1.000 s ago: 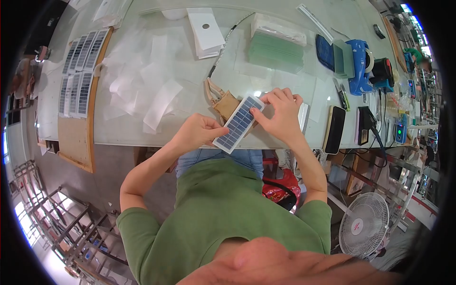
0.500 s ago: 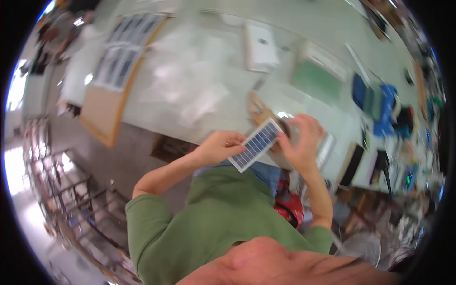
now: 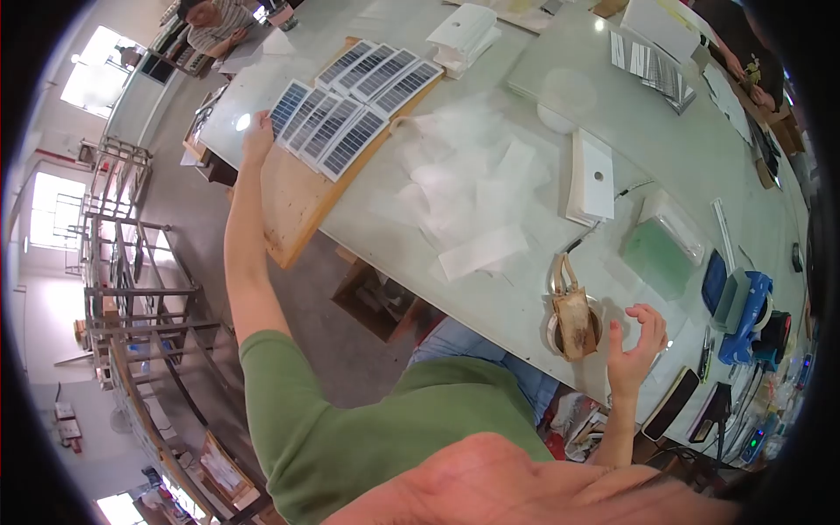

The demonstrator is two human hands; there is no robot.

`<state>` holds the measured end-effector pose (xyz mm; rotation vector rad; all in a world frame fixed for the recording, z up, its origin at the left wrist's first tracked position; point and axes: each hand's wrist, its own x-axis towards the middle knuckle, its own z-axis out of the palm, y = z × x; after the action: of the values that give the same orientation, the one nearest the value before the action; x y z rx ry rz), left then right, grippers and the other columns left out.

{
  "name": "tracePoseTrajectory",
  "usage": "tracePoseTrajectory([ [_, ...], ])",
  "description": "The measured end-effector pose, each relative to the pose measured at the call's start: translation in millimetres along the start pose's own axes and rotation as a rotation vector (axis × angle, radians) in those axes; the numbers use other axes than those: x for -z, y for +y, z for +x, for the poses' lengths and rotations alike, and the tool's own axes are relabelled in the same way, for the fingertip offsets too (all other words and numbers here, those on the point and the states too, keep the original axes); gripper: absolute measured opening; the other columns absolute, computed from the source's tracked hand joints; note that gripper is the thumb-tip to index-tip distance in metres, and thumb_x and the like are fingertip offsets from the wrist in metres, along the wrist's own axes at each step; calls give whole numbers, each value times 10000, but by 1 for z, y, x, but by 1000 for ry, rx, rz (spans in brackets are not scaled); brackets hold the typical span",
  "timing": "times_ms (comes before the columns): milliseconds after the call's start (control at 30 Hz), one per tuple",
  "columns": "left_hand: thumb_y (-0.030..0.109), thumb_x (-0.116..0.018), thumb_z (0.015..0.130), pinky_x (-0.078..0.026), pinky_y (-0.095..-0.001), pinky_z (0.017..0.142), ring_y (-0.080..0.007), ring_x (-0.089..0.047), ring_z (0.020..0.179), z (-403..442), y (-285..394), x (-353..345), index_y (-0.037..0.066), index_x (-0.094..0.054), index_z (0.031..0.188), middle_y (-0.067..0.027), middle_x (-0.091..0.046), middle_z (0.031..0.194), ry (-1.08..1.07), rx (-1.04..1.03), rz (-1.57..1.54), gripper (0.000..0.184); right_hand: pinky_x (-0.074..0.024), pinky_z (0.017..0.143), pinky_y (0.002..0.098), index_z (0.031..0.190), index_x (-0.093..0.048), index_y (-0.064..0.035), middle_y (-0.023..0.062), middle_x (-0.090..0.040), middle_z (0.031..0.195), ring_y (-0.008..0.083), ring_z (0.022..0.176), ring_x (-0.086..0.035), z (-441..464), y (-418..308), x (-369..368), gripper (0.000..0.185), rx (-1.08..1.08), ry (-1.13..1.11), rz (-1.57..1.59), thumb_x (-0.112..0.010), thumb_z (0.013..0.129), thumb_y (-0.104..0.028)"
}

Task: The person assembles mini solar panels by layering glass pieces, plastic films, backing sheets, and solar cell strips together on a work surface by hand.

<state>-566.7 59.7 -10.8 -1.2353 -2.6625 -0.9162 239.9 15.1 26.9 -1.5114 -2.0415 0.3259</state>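
My left hand (image 3: 257, 138) is stretched out to the wooden board (image 3: 293, 206) at the far left. Its fingers pinch the edge of a small solar panel (image 3: 287, 107), which lies at the end of a row. Several more solar panels (image 3: 354, 140) lie in two rows on that board, dark cells facing up. My right hand (image 3: 637, 348) hovers over the table's front edge, fingers curled but apart, with nothing in it. Beside it, to the left, a worn, tape-wrapped tool (image 3: 573, 324) rests on a round holder.
Thin white sheets (image 3: 481, 192) are strewn mid-table. Behind the tool are a white box with a hole (image 3: 592, 179) and a green block (image 3: 658, 258). A blue tape dispenser (image 3: 746, 315) stands at right. Metal racks (image 3: 131, 280) line the floor at left; another person (image 3: 219, 31) sits at the far end.
My left hand has carried the solar panel from in front of my body to the board at left. My right hand has let go of it and moved apart, fingers spread.
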Motion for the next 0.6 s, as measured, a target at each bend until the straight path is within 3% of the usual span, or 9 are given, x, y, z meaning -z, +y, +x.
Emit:
tracePoseTrajectory([
  [133,213,-520,974,-502,-389,926,-306,-671,1068,13,-2,-24,79,-677,1216,-174,-719,1091,-131,1,-126,319,-299,1026,409,1049,-600,-99,80,-606,1156,269,1134,-539,0,0,5,254,-24,17,-89,-706,832,-181],
  [233,236,-501,969,-519,-456,931,-362,-654,1096,16,-6,-34,134,-704,1206,-182,-707,1131,-45,-111,341,328,-333,1006,408,1019,-621,-93,86,-626,1109,279,1099,-565,8,11,8,230,5,59,-106,-719,821,-157],
  [267,288,-506,970,-527,-473,918,-363,-656,1079,28,-25,-37,112,-729,1118,-139,-711,1120,-43,-421,692,320,-348,992,404,1007,-631,-93,84,-635,1083,281,1081,-576,15,16,8,228,29,81,-87,-732,811,-153],
  [300,308,-528,962,-521,-462,938,-338,-630,1133,27,-43,-50,107,-728,1074,-109,-696,1156,79,-351,696,304,-364,978,400,995,-642,-93,82,-645,1058,284,1062,-587,21,22,8,226,37,101,-86,-744,801,-148],
  [367,207,-595,940,-425,-472,1044,-292,-567,1223,32,-56,-71,76,-688,1175,-119,-673,1208,239,-341,361,284,-391,928,405,971,-644,-99,63,-644,1001,276,1009,-592,38,32,9,240,74,145,-138,-776,778,-156],
  [400,207,-595,940,-425,-472,1044,-292,-567,1223,25,-14,-63,76,-688,1175,-119,-673,1208,214,-376,310,284,-401,903,405,968,-635,-101,60,-633,981,277,986,-589,48,42,10,262,99,131,-166,-788,767,-170],
  [433,153,-623,926,-409,-478,1037,-305,-578,1200,-50,94,-50,48,-684,1172,-124,-676,1198,349,-479,232,274,-411,878,404,964,-625,-102,58,-622,961,277,963,-585,56,50,10,284,134,111,-176,-800,757,-184],
  [500,99,-653,896,-405,-468,1030,-323,-581,1186,-124,174,-52,64,-676,1179,-135,-669,1209,179,-823,62,286,-415,848,406,971,-611,-112,44,-612,952,275,952,-580,71,61,12,308,154,35,-233,-806,748,-199],
  [600,116,-754,809,-407,-467,1006,-334,-553,1178,-255,289,-25,94,-667,1132,-142,-631,1195,-199,-824,-180,336,-429,809,407,986,-591,-125,32,-600,949,275,946,-576,84,74,7,337,242,-58,-269,-808,736,-190],
])
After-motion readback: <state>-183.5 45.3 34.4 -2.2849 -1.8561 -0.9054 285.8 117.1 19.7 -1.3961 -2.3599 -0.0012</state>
